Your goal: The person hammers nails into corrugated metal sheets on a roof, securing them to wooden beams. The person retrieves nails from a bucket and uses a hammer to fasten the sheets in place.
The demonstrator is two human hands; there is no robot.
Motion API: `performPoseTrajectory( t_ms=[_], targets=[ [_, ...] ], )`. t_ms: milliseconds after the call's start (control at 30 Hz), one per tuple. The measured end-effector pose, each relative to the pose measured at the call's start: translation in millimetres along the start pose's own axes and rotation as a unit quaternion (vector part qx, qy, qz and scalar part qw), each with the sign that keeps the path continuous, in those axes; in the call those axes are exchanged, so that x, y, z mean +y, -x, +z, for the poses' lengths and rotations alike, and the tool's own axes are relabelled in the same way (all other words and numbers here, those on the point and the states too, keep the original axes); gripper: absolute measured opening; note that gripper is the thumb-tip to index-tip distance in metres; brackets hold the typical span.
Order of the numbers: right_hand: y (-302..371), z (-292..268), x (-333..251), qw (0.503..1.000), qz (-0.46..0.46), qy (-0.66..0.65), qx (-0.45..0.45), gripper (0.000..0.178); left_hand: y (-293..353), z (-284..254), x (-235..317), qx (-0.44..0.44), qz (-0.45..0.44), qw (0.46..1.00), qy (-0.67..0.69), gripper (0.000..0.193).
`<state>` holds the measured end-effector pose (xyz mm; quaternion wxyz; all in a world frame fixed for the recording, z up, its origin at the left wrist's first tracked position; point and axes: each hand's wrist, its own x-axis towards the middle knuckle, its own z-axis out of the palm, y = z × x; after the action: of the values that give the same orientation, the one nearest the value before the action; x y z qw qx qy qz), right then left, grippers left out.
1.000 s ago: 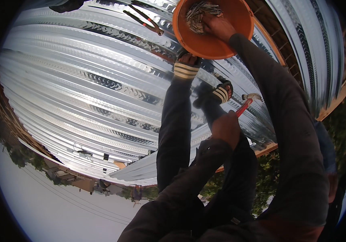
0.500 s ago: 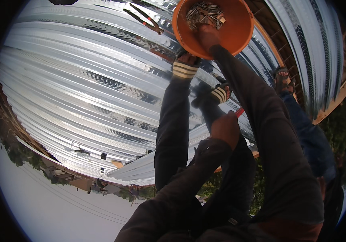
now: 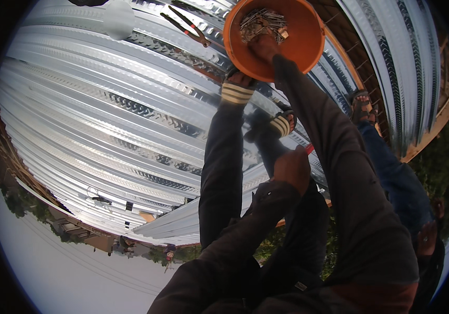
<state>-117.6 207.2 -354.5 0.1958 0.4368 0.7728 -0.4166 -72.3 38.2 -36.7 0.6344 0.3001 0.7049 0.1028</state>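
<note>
Head view, the only one: my R hand [image 3: 262, 47] is down in the round orange plastic bucket [image 3: 307, 31], at a loose heap of thin silver metal nails [image 3: 274, 20]. Bucket's at the top of the view, just past my L foot; nails lie in its bottom. Step in hand, I'd judge: picking out nails. Fingertips are hidden, so can't tell if they're spread, pinched or on a nail yet. My L hand [image 3: 292, 168] is curled round a red tool handle [image 3: 309, 149]; the tool's far end is behind my R sleeve, so type n/a from here.

Next move prob. calls for a firm pinch on a few nails, then lifting R hand clear of the rim w/o tipping the bucket, L hand keeping its grip & off my R sleeve, b/c the two cross close.

Around: shiny ribbed silver metal sheets [image 3: 78, 120] under my dark sandals w/ cream-striped bands [image 3: 237, 93]; could be slick. Dark-handled metal pincers w/ red bands [image 3: 199, 37] lie spread, left of the bucket. Co-worker's blue-jeaned leg [image 3: 391, 162] is past my R arm. In the way: dark gap between sheets [image 3: 354, 44], right of the bucket, bad for dropped nails.
</note>
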Motion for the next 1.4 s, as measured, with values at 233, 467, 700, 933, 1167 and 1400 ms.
performPoseTrajectory(
  t_ms=[233, 467, 700, 933, 1167, 1400],
  targets=[
    [-13, -13, 6, 0.989, -0.116, 0.027, -0.086, 0.033, 1, -2, 0, -0.003, 0.01, 1.0, -0.001, 0.013],
    [9, -38, 11, 0.972, -0.046, -0.219, -0.068, 0.039, -1, 1, -6, -0.009, 0.011, 0.996, -0.087, 0.014],
    [110, -99, 12, 0.978, -0.199, -0.068, -0.008, 0.019, 16, 9, -42, -0.039, -0.014, 0.989, -0.141, 0.027],
    [397, -216, -118, 0.893, 0.019, -0.449, 0.032, 0.02, 158, -52, 8, -0.105, -0.269, 0.909, 0.3, 0.011],
    [631, -201, -167, 0.933, -0.004, -0.326, 0.154, 0.017, 230, -90, 94, -0.289, -0.268, 0.883, 0.254, 0.022],
    [709, -197, -146, 0.886, 0.082, -0.361, 0.28, 0.016, 287, -35, 213, -0.375, -0.171, 0.91, 0.047, 0.023]
  ],
)
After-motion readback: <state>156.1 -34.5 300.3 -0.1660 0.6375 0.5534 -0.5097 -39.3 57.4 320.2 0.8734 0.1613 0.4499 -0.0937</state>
